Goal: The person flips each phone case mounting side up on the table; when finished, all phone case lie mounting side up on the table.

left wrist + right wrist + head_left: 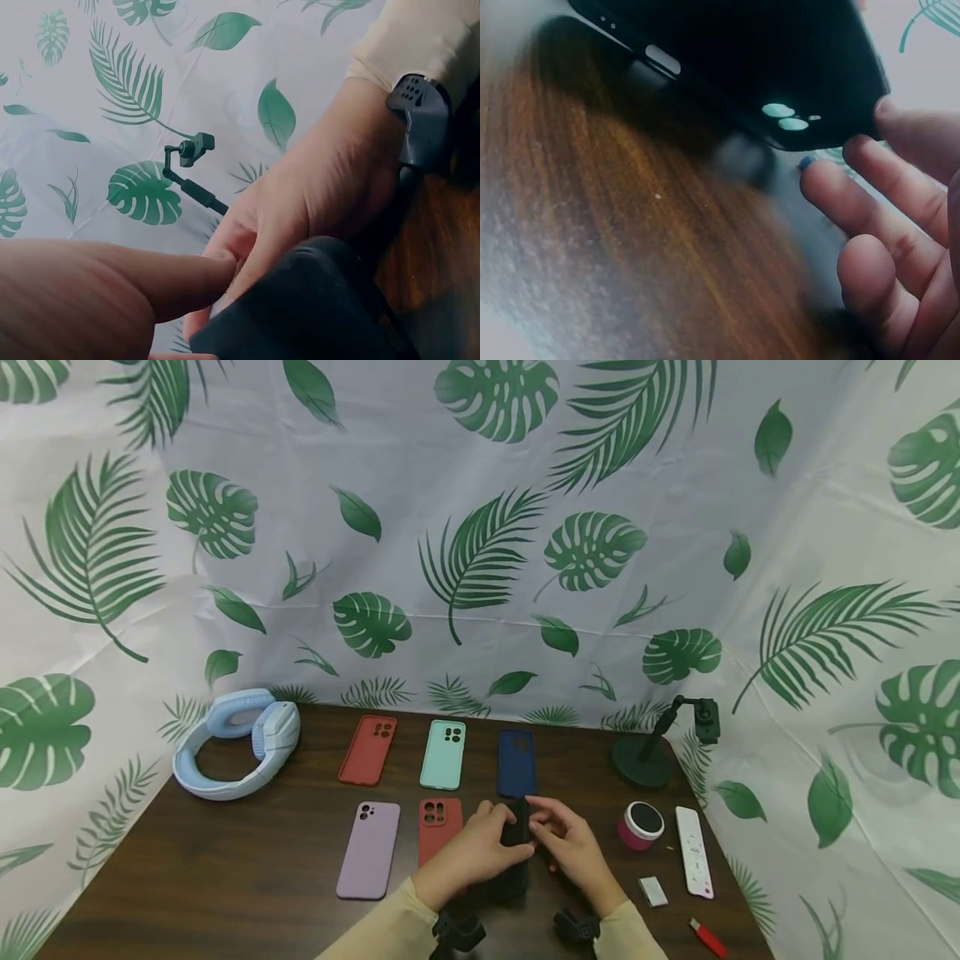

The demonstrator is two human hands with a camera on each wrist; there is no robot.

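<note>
Both hands hold a black phone case [512,881], raised at a tilt off the table in the right wrist view, where its camera cutouts and a side slot show. My left hand [476,847] grips it from the left, thumb lying across it. My right hand [573,852] pinches its far corner between thumb and fingertip; the other fingers [866,266] stay apart from it. A red phone case [438,835] lies partly behind the left hand. Just beyond the hands is a dark blue phone case [517,764].
A lilac case [368,852], another red case [367,750] and a teal case [443,755] lie leftward. Blue headphones [232,743] sit back left. At right are a black stand [642,760], a pink jar [640,827], a white remote [693,852], a small white box [653,892] and a red USB stick [707,937].
</note>
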